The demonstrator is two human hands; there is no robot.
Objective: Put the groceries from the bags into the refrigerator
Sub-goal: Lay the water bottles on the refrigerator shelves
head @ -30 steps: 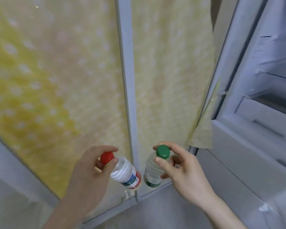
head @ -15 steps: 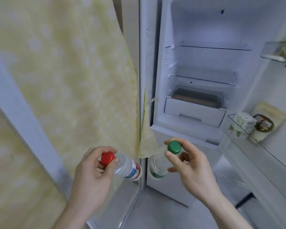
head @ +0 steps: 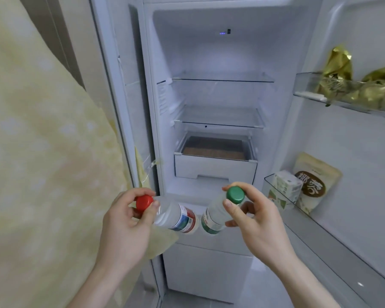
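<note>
My left hand (head: 125,227) grips a clear bottle with a red cap (head: 176,216) by its neck, tilted away from me. My right hand (head: 258,225) holds a clear bottle with a green cap (head: 213,215) the same way, near the cap. Both bottles hang in front of the open refrigerator (head: 209,52), just below its white drawer (head: 216,168). Two glass shelves (head: 220,123) above the drawer hold nothing. The two bottles lie close together without touching.
The open door on the right carries a lower door bin (head: 282,196) with a white-green carton (head: 286,192) and a beige pouch (head: 316,185), and an upper bin (head: 309,94) with gold foil bags (head: 340,72). A yellow dotted curtain (head: 42,152) hangs at the left.
My view has swung right from the curtain to face the open refrigerator. Both hands keep their bottles and have come a little closer to the compartment.
</note>
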